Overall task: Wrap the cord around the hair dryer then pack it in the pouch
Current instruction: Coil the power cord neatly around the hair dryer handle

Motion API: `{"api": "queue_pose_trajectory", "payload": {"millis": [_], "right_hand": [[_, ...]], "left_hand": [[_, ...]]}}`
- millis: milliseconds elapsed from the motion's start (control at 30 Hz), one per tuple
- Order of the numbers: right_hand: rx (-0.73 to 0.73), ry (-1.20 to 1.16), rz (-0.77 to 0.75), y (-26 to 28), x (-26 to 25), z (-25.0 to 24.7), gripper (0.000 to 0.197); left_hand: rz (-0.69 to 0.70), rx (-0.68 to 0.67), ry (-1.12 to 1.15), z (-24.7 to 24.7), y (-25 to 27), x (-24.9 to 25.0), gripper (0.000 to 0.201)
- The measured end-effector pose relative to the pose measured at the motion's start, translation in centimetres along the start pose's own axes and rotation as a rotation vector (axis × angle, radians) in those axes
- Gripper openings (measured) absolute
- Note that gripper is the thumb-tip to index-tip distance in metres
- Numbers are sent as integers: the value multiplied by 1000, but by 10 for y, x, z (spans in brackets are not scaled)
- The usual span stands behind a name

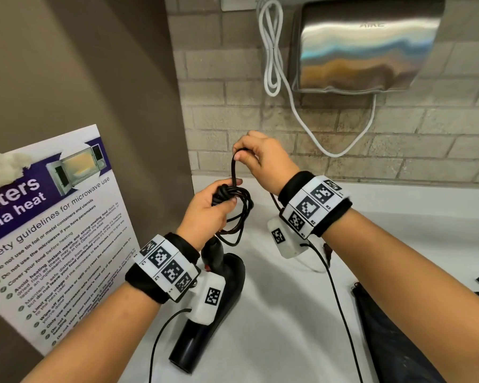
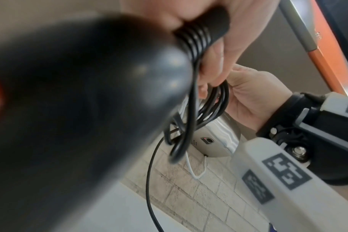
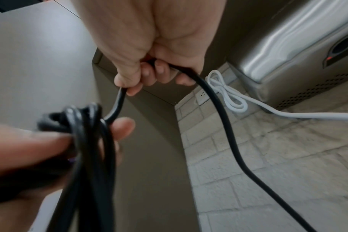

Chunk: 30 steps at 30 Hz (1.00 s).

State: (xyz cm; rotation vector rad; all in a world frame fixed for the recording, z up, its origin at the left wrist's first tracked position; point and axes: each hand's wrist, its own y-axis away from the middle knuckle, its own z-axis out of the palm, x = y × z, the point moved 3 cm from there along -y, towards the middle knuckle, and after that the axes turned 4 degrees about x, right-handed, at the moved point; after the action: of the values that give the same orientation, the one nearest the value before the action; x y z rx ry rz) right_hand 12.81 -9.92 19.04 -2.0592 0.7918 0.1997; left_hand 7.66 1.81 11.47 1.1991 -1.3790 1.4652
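Observation:
A black hair dryer (image 1: 221,283) stands nozzle-down on the white counter (image 1: 288,313), its handle pointing up. My left hand (image 1: 226,201) grips the handle's top together with several loose loops of the black cord (image 1: 242,208). In the left wrist view the handle (image 2: 79,109) fills the frame, and the cord's ribbed sleeve (image 2: 195,39) lies under my fingers. Just above, my right hand (image 1: 241,157) pinches a stretch of cord (image 1: 233,172) and holds it taut; the right wrist view shows the cord (image 3: 218,109) running through that hand (image 3: 149,73). A dark pouch (image 1: 393,344) lies flat at the lower right.
A steel hand dryer (image 1: 365,45) hangs on the tiled wall with a white cable (image 1: 271,51) looped beside it. A microwave safety poster (image 1: 53,230) leans at the left against a brown panel. Thin black sensor cables (image 1: 335,299) trail from both wrist cameras.

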Motion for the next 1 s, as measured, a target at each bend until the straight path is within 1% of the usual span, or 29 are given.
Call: {"api": "queue_pose_trajectory", "payload": {"millis": [100, 200, 333, 400, 500, 567, 633, 733, 833, 867, 1000], "right_hand": [[-26, 15, 23, 4, 6, 2, 16], [-27, 9, 47, 7, 13, 5, 15], [-33, -5, -7, 7, 3, 5, 13], [-43, -17, -37, 8, -3, 6, 12], [-59, -59, -35, 13, -3, 9, 13], [-65, -58, 13, 21, 7, 10, 15], [-97, 9, 89, 31, 26, 12, 17], [-144, 135, 213, 46, 56, 19, 19], [-90, 111, 322, 48, 67, 19, 19], [-58, 91, 331, 45, 66, 17, 19], [65, -13, 251, 27, 47, 10, 17]], "left_hand": [[-12, -10, 9, -3, 2, 3, 26], [-16, -43, -48, -1, 4, 3, 28], [4, -64, -58, 1, 1, 2, 28], [20, -34, -61, 1, 0, 0, 27], [39, 59, -21, -2, -1, -2, 25], [54, 121, 5, -7, -3, -5, 22], [63, 167, 33, -12, -5, -6, 19], [51, 189, 57, -14, -6, -7, 18], [34, 169, 58, -11, -5, -7, 19], [29, 166, 53, -10, -5, -7, 20], [29, 172, 62, -6, -3, -6, 18]]}}
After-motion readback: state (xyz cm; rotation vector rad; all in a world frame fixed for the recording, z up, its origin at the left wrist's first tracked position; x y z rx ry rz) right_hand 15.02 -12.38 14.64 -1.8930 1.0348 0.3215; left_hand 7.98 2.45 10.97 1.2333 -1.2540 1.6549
